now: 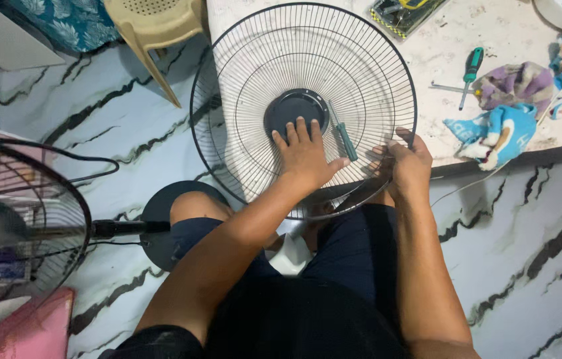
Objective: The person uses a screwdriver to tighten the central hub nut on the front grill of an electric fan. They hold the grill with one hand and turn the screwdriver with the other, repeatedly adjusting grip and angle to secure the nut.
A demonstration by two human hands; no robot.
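Note:
A round black wire fan guard (360, 60) rests on my lap and against a low pale table edge. My left hand (304, 156) lies flat on the wires just below the guard's dark centre disc (296, 106), fingers spread. A green-handled screwdriver (344, 141) lies on the wires beside that hand's thumb. My right hand (408, 163) grips the guard's lower right rim, fingers curled around the wire ring.
A second green-handled screwdriver (470, 72) and crumpled blue and purple cloths (507, 126) lie on the pale table (453, 40). A standing fan (21, 226) with round base (161, 213) is at the left. A beige plastic chair (151, 26) stands behind. The floor is marbled white.

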